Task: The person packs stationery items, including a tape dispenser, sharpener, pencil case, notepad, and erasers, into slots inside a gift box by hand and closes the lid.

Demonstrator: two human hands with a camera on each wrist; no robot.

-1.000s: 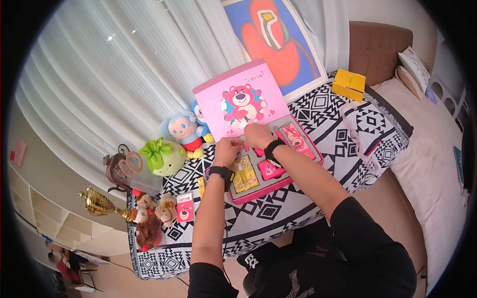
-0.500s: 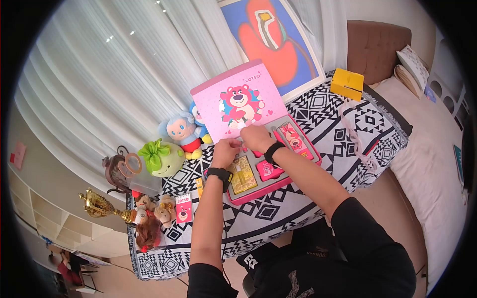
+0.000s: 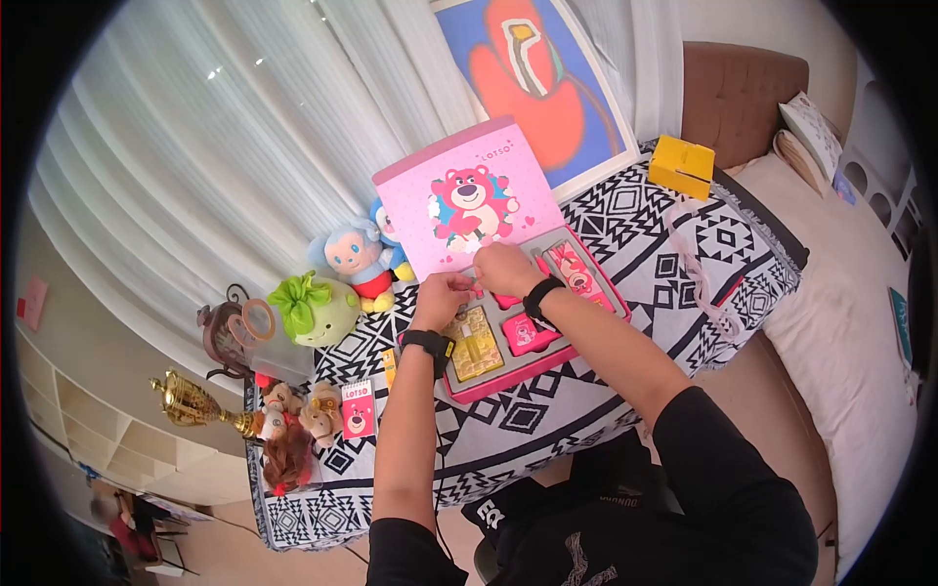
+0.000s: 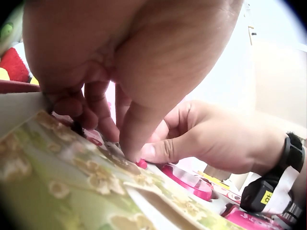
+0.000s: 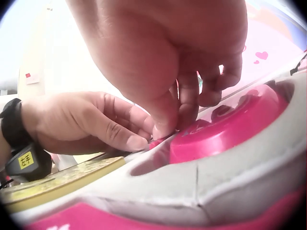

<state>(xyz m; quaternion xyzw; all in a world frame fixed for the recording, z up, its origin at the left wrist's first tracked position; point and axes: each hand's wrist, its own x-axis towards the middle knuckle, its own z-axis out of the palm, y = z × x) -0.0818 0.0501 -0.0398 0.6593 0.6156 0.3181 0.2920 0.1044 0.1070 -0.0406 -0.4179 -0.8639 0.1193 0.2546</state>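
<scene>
Both hands (image 3: 479, 278) unmoved on the pink gift box (image 3: 518, 332) (fingertips meeting)

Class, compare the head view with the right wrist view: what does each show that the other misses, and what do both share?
Only the head view shows the whole table: the pink box lid with a bear, the plush toys, the yellow box and the trophy.

Only the right wrist view shows, close up, the round pink piece in its grey tray slot, beside the fingertips.

Both show the left hand and the right hand meeting over the open gift box.
</scene>
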